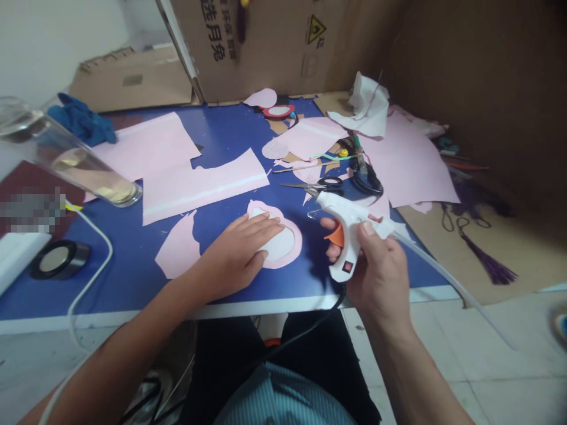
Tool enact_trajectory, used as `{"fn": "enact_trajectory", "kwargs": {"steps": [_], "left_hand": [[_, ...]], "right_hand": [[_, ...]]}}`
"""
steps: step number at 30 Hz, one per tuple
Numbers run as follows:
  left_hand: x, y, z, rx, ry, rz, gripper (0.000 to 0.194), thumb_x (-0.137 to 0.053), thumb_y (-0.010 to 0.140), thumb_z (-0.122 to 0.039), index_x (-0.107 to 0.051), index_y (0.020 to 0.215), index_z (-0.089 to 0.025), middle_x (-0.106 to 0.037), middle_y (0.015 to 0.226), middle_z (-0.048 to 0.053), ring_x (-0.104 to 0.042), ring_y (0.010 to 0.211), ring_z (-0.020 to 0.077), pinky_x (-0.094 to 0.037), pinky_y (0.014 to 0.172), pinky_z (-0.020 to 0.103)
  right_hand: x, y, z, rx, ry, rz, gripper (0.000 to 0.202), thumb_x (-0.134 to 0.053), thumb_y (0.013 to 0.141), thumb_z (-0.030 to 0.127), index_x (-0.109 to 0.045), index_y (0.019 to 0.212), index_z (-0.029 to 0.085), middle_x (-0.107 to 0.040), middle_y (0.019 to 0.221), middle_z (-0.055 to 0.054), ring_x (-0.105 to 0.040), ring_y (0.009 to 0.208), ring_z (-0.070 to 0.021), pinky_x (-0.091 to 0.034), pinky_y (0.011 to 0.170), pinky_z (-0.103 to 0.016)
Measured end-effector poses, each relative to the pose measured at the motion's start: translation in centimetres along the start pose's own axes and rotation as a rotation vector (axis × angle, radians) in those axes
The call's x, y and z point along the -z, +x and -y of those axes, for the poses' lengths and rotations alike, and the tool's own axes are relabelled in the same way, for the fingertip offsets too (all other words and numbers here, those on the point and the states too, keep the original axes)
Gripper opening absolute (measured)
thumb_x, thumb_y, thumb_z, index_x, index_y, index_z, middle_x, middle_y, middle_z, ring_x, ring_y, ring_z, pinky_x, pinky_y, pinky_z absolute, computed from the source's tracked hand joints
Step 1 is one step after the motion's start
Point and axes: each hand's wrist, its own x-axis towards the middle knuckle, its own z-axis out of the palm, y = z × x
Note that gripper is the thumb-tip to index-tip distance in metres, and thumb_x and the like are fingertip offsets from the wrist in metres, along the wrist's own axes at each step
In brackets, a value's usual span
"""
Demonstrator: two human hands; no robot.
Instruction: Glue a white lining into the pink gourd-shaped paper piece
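Pink-bordered cutout [283, 243] with a white middle lies flat on the blue bench [287, 286], near the front edge and between the two hands; the left hand [237, 251] rests over its left part, fingers outstretched and close together, gripping nothing; the right hand [381, 265] holds a white glue gun [352, 236] to the right of the cutout, fingers wrapped round the handle by the orange trigger [336, 234]; scissors [331, 183] lie beyond the gun's nozzle; a pink scrap [179, 248] lies left of the cutout, a black tape roll [73, 260] farther left.
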Motion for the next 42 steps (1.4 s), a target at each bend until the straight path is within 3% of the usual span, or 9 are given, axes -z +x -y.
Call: {"fn": "enact_trajectory", "kwargs": {"steps": [3,5,7,12,23,33,42], "left_hand": [[0.7,-0.9,0.1,-0.014,-0.02,-0.062,0.06,-0.041,0.097,-0.002,-0.066,0.149,-0.019,-0.061,0.165,0.009,-0.048,0.162,0.0276,-0.037,0.135,0.058],[0.5,-1.5,-0.9,0.013,-0.026,-0.161,0.05,-0.046,0.101,-0.007,-0.068,0.144,-0.018,-0.065,0.161,0.011,-0.056,0.155,0.0277,-0.042,0.133,0.055],[-0.2,-1.9,-2.3,0.053,-0.003,-0.234,0.039,-0.057,0.104,-0.018,-0.069,0.142,-0.016,-0.07,0.154,0.015,-0.065,0.146,0.0313,-0.05,0.127,0.055],[-2.6,-2.4,-4.8,0.167,0.099,-0.286,0.035,-0.066,0.104,-0.021,-0.07,0.138,-0.014,-0.074,0.148,0.017,-0.069,0.14,0.0351,-0.055,0.121,0.058],[-3.5,-2.9,-4.1,0.21,-0.018,-0.389,0.016,-0.065,0.104,-0.019,-0.078,0.115,-0.019,-0.08,0.138,0.012,-0.073,0.134,0.0314,-0.058,0.119,0.053],[-3.3,-2.8,-4.4,0.294,-0.1,-0.384,0.008,-0.071,0.096,-0.015,-0.074,0.1,-0.022,-0.079,0.14,0.011,-0.072,0.136,0.0319,-0.059,0.118,0.053],[-3.2,-2.5,-4.4,0.271,0.001,-0.385,0.012,-0.065,0.103,-0.018,-0.077,0.104,-0.019,-0.08,0.137,0.012,-0.074,0.132,0.0316,-0.06,0.114,0.051]], "right_hand": [[0.2,-0.2,0.0,-0.007,0.006,0.003,0.037,-0.085,0.092,0.05,-0.079,0.106,0.016,-0.086,0.102,-0.012,-0.068,0.054,-0.0118,-0.051,0.042,-0.02],[0.3,-0.4,0.0,-0.009,0.01,-0.001,0.039,-0.087,0.09,0.051,-0.076,0.107,0.017,-0.086,0.101,-0.012,-0.068,0.054,-0.0129,-0.051,0.043,-0.021],[0.4,-0.5,0.0,-0.015,0.005,0.0,0.04,-0.088,0.089,0.051,-0.074,0.108,0.018,-0.086,0.101,-0.012,-0.068,0.055,-0.0136,-0.051,0.043,-0.022],[0.5,-0.9,0.0,-0.043,-0.04,0.021,0.041,-0.088,0.089,0.053,-0.077,0.105,0.017,-0.085,0.103,-0.013,-0.068,0.055,-0.013,-0.051,0.042,-0.021],[0.4,-0.9,-0.3,-0.023,-0.056,0.004,0.046,-0.09,0.087,0.054,-0.075,0.111,0.017,-0.086,0.106,-0.014,-0.07,0.056,-0.0141,-0.05,0.042,-0.023],[0.3,-0.9,-0.3,-0.01,-0.084,0.021,0.042,-0.087,0.09,0.053,-0.076,0.107,0.017,-0.086,0.106,-0.013,-0.07,0.055,-0.014,-0.051,0.043,-0.023],[0.3,-0.9,-0.3,-0.025,-0.102,0.045,0.046,-0.086,0.09,0.054,-0.077,0.117,0.018,-0.085,0.107,-0.012,-0.071,0.059,-0.0144,-0.051,0.044,-0.023]]}}
